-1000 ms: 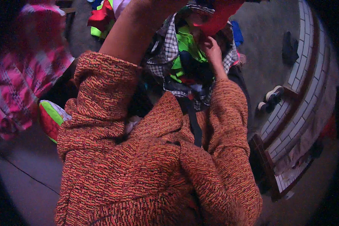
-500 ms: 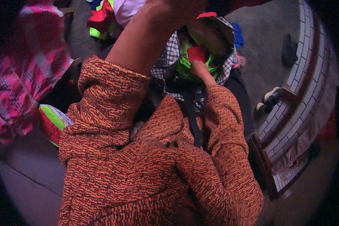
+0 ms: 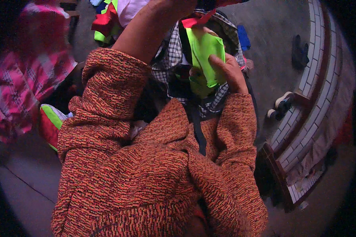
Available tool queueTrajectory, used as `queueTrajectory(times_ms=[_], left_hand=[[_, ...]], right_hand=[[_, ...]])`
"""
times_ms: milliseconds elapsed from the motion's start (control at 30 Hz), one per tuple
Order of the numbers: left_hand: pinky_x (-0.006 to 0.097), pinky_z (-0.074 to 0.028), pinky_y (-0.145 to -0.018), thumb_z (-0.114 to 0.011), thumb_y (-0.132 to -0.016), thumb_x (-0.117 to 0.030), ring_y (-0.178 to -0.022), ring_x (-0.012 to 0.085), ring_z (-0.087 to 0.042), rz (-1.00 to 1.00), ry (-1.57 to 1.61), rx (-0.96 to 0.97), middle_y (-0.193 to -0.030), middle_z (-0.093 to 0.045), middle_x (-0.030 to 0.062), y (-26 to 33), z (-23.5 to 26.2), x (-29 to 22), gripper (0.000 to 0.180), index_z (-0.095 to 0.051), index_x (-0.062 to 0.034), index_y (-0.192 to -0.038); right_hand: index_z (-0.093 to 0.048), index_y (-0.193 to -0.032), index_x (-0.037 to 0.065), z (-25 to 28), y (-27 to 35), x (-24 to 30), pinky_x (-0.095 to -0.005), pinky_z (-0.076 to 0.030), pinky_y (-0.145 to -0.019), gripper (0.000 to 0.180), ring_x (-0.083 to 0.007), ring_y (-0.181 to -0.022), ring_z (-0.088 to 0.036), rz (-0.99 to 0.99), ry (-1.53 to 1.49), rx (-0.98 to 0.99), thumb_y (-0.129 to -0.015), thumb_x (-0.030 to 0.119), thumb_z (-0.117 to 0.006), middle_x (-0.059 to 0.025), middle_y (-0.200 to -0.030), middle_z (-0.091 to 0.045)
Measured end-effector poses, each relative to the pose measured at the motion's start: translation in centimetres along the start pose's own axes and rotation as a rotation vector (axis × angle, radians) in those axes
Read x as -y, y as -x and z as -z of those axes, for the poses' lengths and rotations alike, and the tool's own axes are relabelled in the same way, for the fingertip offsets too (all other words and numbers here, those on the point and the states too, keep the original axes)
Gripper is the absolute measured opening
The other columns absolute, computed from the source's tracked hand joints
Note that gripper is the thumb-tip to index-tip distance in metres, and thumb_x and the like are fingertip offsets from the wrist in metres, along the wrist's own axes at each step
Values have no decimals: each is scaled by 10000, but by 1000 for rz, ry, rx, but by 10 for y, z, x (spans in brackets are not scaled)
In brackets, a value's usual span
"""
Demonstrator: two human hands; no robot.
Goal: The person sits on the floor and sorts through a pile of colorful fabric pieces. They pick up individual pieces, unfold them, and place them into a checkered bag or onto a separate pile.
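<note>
Pinching green cloth: right hand, partly hidden; left hand cropped, grip unclear.

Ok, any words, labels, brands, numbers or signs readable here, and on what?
None that can be read.
Green cloth in the right hand: no lettering made out.
Checked fabric: only its pattern shows.
Dark shoes with pale soles: too small and dim to tell.
</note>
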State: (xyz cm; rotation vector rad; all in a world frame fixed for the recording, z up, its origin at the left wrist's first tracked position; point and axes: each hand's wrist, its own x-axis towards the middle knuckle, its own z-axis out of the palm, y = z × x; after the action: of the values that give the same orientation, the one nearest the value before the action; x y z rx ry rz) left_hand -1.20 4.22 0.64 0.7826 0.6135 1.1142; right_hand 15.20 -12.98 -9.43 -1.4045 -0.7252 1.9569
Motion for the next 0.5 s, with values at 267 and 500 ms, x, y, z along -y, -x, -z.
queueTrajectory(times_ms=[267, 500], left_hand=[[279, -521, -674, -630, -835, -149, -731, 127, -607, 41, -105, -67, -854, -623, 28, 2, -3, -6, 176, -599, -44, -972], [279, -523, -697, -635, -836, -157, -744, 133, -611, 32, -67, -64, -881, -629, 33, 0, 3, 6, 206, -595, -37, -999]], right_hand=[[-596, -1043, -9, 6, 12, 10, -275, -470, -730, 316, -125, -820, -589, 28, 390, -105, -904, 270, -541, -42, -901, -643], [-621, -1023, 27, 12, 23, 14, -275, -469, -770, 207, -100, -876, -596, 317, 913, -191, -820, 59, -599, -76, -952, -661]])
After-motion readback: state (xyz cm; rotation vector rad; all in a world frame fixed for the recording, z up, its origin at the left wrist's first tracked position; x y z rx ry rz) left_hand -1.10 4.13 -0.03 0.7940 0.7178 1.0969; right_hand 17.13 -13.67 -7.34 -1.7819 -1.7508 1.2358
